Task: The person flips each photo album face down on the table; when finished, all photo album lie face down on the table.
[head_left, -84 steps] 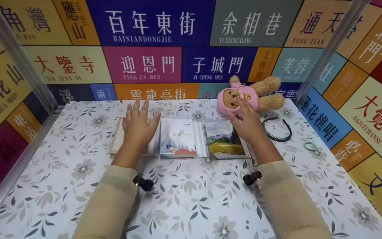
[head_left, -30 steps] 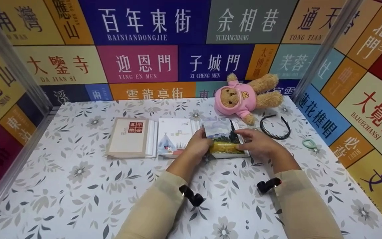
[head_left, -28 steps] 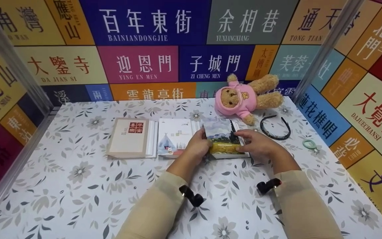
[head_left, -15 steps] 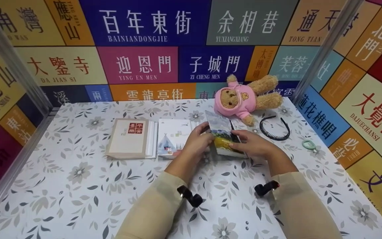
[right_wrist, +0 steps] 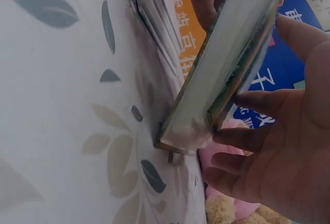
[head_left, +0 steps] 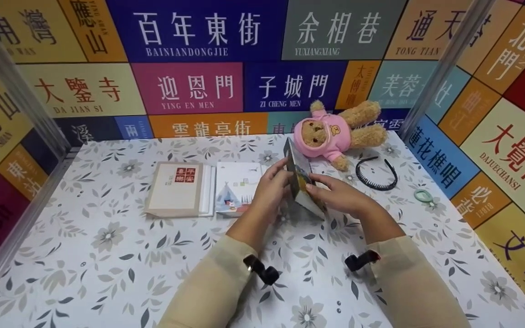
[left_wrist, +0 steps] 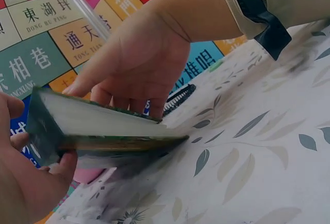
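Note:
A thick hardcover book [head_left: 306, 182] with a painted landscape cover stands tilted up on its lower edge, spine raised. My left hand [head_left: 271, 189] grips it by the spine side, thumb low on one cover in the left wrist view. Its white page block [right_wrist: 219, 64] shows in the right wrist view. My right hand [head_left: 340, 196] lies against the landscape cover, its fingers [right_wrist: 247, 136] spread and nearly straight. A beige book [head_left: 176, 189] with a red square and a white book [head_left: 237, 187] with a tent picture lie flat to the left.
A teddy bear [head_left: 331, 134] in a pink hoodie lies behind the raised book. To the right are a black toothed headband [head_left: 376, 175] and a green ring-shaped item [head_left: 423, 196]. Printed panels [head_left: 189, 86] wall the flower-patterned table [head_left: 107, 273] on the back and sides.
Both hands came down to the landscape book from above the row. The book went from lying flat to tilted up, its left side rising, with the right hand staying on its cover.

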A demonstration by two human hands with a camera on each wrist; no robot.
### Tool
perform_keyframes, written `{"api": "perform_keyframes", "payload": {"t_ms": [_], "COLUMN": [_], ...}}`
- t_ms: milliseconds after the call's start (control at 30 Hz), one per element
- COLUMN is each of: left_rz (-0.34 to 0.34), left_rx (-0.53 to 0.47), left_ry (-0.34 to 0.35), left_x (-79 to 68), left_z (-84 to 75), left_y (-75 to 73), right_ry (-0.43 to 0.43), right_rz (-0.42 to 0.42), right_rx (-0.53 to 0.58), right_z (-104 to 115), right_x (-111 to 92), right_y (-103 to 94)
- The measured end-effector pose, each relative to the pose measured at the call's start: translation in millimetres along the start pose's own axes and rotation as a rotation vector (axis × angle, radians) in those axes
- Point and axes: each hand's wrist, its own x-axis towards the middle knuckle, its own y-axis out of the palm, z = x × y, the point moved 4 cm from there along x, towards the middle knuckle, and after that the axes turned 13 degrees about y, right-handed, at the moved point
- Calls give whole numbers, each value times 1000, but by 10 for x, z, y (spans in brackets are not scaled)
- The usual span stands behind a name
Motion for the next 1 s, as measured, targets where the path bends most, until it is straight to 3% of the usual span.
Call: {"api": "perform_keyframes", "payload": {"t_ms": [333, 533, 700, 1000], "left_rz": [118, 192, 204, 203], "left_rx": [-27, 11, 2, -19], "left_ry": [107, 143, 122, 19], "left_x": [-29, -60, -43, -38], "left_z": [-42, -63, -28, 86], "left_y": [114, 155, 158, 164], "right_ry": [-128, -127, -113, -119], "right_rz": [-71, -93, -112, -161], "right_rx": [305, 472, 487, 566], "right_z": [242, 280, 246, 159], "right_x": [-123, -160, -120, -76], "right_y": [-6, -31, -67, -93]}}
